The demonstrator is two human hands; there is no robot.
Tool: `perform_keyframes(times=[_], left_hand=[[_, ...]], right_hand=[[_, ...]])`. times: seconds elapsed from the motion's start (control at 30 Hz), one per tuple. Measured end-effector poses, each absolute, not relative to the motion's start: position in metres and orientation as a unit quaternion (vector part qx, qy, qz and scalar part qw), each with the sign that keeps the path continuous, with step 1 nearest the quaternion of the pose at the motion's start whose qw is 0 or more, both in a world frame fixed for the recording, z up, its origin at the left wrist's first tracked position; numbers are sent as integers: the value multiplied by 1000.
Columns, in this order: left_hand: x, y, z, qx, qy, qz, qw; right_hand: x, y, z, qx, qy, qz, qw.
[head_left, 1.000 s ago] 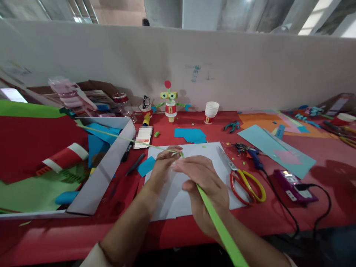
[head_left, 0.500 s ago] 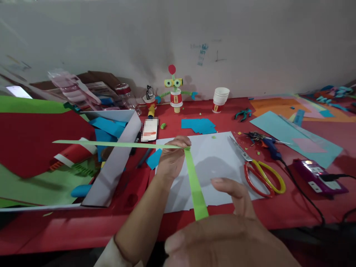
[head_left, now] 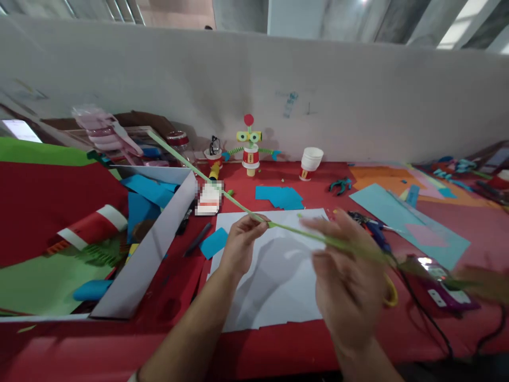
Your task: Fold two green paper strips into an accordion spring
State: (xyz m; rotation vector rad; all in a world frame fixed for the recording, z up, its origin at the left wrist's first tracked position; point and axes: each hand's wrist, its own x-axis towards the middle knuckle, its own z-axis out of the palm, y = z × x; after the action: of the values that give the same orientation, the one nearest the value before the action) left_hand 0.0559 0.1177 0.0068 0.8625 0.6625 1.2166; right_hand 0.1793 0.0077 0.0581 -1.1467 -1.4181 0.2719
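Observation:
My left hand (head_left: 244, 239) is closed in a pinch on the folded joint of two light green paper strips (head_left: 194, 168). One strip slants up and left from the pinch, over the phone. The other runs right, past my right hand (head_left: 352, 270), and blurs towards the right edge. My right hand is smeared by motion. Its thumb and forefinger look apart near the strip, but I cannot tell whether it grips it. Both hands are above a white sheet (head_left: 274, 297) on the red table.
A white box (head_left: 149, 254) with paper scraps stands left. Behind are a paper-cup robot figure (head_left: 250, 156) and stacked paper cups (head_left: 310, 162). Pliers (head_left: 341, 185), a glue gun (head_left: 377, 233), a purple device (head_left: 441, 286) with cables and partly hidden yellow-handled scissors (head_left: 392, 292) lie right.
The strip that ran towards me now stretches right, and the other has tilted upward. My right hand has moved up and away from the camera. The view has tilted up.

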Motion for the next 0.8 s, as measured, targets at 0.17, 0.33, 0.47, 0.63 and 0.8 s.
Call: perform_keyframes(times=[0.17,0.33,0.47,0.63,0.8], left_hand=[[57,119,8,351,341,538,687],[57,119,8,345,348,534,689],[57,121,3,323,367,499,716],[60,120,1,310,390,480,722],[60,119,1,334,397,479,708]], right_hand=[[179,71,44,-554,-549,328,533],[180,94,20,-516,-439,485,553],[184,96,12,-512,-370,524,571],[185,92,6,-503,-352,525,590],[184,92,0,-518,-361,490,602]])
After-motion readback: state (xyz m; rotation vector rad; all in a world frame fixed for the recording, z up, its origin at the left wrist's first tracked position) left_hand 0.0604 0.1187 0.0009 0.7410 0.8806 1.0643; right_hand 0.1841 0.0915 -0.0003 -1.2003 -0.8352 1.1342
